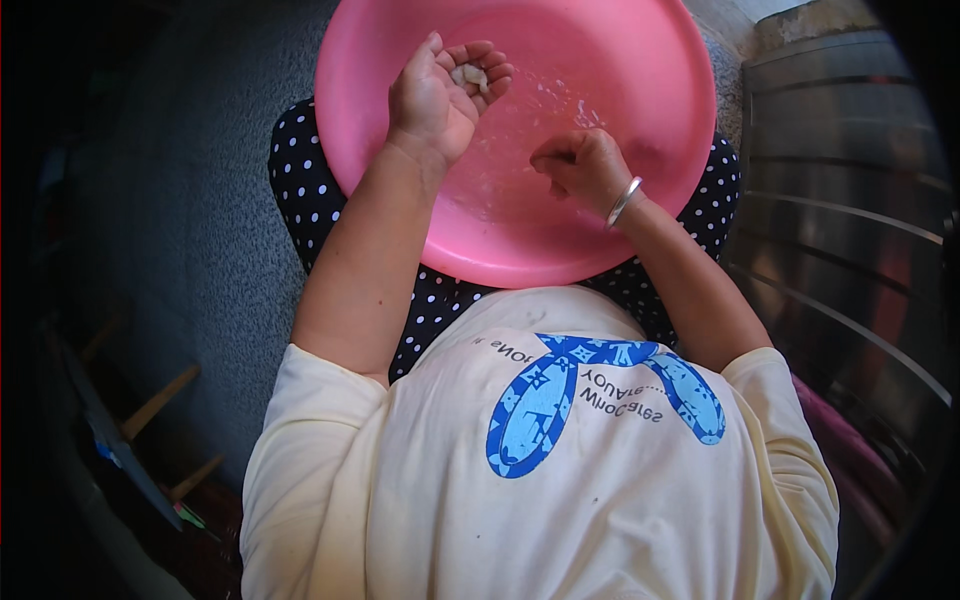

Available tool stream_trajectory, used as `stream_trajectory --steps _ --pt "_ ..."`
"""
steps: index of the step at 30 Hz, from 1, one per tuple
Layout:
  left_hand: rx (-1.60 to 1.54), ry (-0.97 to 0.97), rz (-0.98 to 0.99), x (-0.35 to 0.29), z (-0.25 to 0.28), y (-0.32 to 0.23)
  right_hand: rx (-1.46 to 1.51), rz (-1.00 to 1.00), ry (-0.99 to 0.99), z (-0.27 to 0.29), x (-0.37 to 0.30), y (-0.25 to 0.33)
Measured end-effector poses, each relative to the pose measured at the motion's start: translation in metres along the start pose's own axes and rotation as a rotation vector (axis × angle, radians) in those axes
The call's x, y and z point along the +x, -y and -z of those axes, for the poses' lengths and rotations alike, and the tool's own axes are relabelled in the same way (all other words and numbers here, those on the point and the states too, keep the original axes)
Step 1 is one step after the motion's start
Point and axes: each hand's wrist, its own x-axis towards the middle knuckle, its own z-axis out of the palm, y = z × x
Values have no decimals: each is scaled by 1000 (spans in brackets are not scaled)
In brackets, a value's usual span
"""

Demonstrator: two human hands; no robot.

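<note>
Above the left part of a round pink basin (640, 75), my left hand (430, 105) is turned palm up and cupped. A few small, whitish, wet-looking pieces (471, 77) lie in its palm against the curled fingers; their kind I cannot make out. My right hand (588, 168), with a silver bangle (624, 202) at the wrist, hangs over the basin's right half. Its fingers are bent and pressed together, pointing left, and anything between them is hidden. Shiny ripples and small pale bits show in the basin below both hands.
The basin rests between my legs, which are in black trousers (305, 170) with white dots. A metal-slatted panel (850, 200) stands close on the right. Grey speckled floor (225, 250) spreads to the left, with a wooden-legged item (160, 400) at the lower left.
</note>
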Motion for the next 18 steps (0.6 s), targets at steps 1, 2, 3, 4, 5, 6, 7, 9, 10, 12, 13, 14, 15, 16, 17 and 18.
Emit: stream_trajectory --steps 1,2,3,4,5,6,7,9,10,12,13,14,15,16,17,18 --pt "1 14 -1 -1 -1 -1 0 2 -2 2 0 1" --pt "2 15 -2 0 -1 -1 296 -53 58 4 0 1" --pt "-13 35 5 1 0 0 592 -108 118 6 -1 1" --pt "-27 55 13 1 0 0 592 -108 117 9 0 0" --pt "-27 56 13 1 1 0 992 -76 257 15 2 -1" --pt "4 49 21 1 1 -1 1389 -38 399 19 3 -2" --pt "35 43 29 1 1 -1 1388 -38 398 22 2 -2" --pt "76 36 36 1 2 1 1546 76 472 25 -1 -2" --pt "118 28 42 1 3 1 1546 76 472 24 -2 -1" --pt "159 2 32 0 0 2 1621 106 445 23 -4 -2" --pt "199 -24 23 -1 -1 2 1622 106 444 23 -3 -4" --pt "200 -24 24 -1 -1 2 1595 106 402 24 -2 -5" --pt "218 -17 18 -1 -1 2 1568 105 362 25 0 -7" --pt "237 -10 12 0 0 2 1569 104 362 29 2 -7" --pt "238 -12 14 1 0 3 1330 106 181 34 4 -7" --pt "248 -43 -1 2 0 2 1088 106 7 39 5 -7"
